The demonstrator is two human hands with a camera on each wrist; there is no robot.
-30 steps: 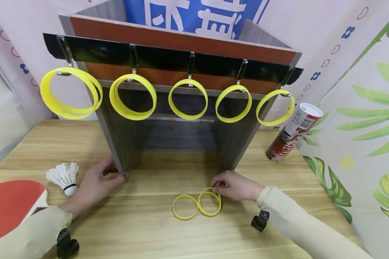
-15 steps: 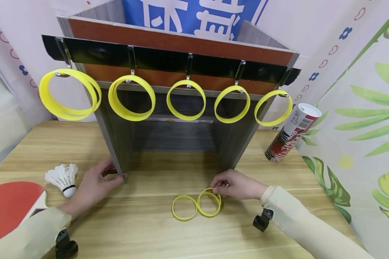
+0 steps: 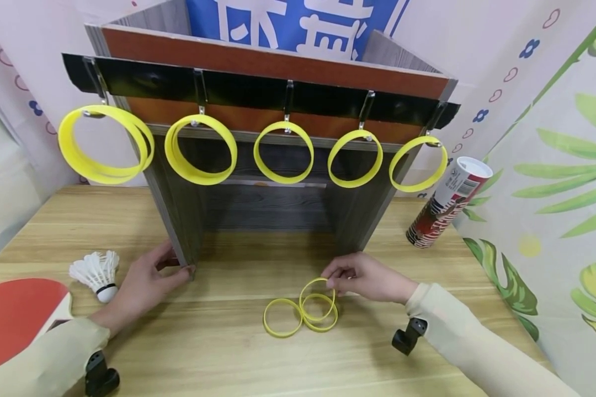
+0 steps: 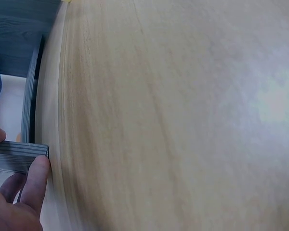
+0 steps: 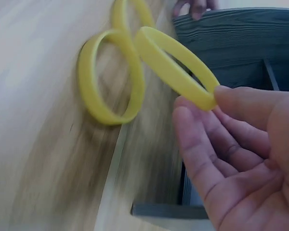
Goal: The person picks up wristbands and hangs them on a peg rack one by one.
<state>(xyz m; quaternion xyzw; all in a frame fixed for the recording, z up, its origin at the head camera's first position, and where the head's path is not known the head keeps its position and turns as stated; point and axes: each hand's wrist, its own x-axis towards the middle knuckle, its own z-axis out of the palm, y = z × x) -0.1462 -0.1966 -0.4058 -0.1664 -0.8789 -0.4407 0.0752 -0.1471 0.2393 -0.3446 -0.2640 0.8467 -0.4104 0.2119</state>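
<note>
Right hand (image 3: 370, 278) pinches a yellow ring (image 5: 168, 74), tilted up at its 8 o'clock — pick-up step, I'd say. Left hand (image 3: 146, 281) grips the grey side panel (image 3: 173, 204) at 2 o'clock. Next probably calls for lifting clear — two loose rings (image 5: 88, 86) lie close by on the table (image 3: 258, 369).

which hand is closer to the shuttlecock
Left: the left hand is close beside the shuttlecock, while the right hand is farther across the table, pinching a yellow ring.
</note>
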